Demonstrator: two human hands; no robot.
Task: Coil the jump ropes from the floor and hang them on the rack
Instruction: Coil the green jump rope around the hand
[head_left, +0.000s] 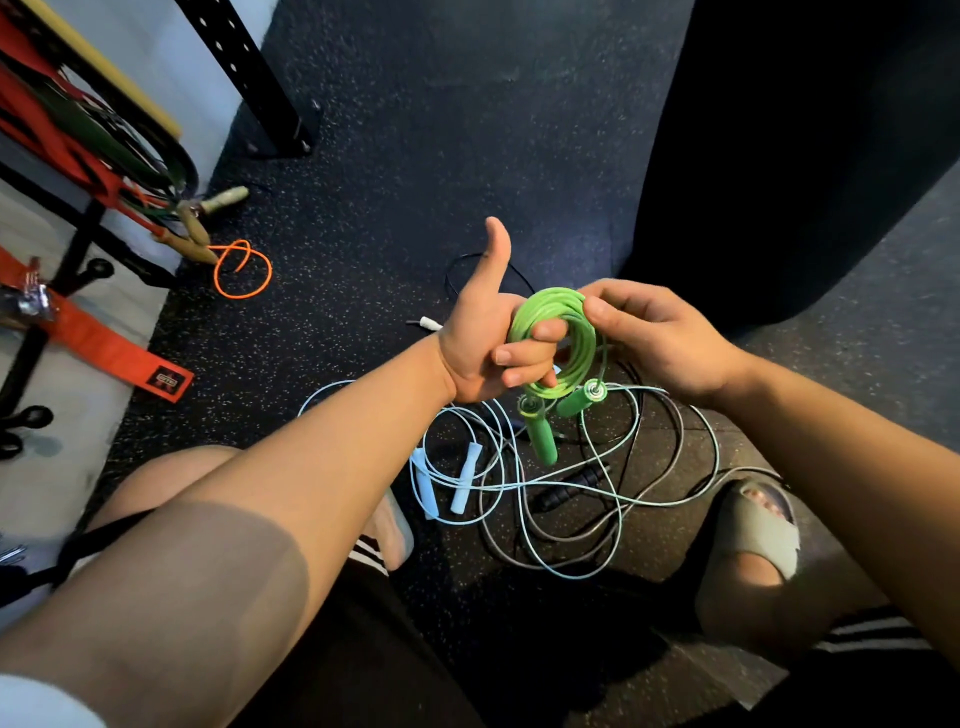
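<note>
Far to the left of the green coil stands a black metal rack (82, 234) hung with flat red and orange webbing straps. An orange cord (269, 270) lies looped on the black speckled rubber floor (415, 156), between that rack and the coil. The person's left hand (483, 338) has its thumb straight up and its fingers curled through the coil's centre, gripping it. The glossy green plastic jump rope (584, 358) is wound into a tight round coil of many turns, held well above the floor. Its two green cylindrical handles (543, 441) hang just beneath the coil. On the floor below the coil sprawls a thin pale blue jump rope (519, 486) with smooth whitish handles, tangled with a grey cord and a ribbed black handle (566, 491). The right hand (660, 338) pinches the coil's upper right edge with thumb and fingertips.
</note>
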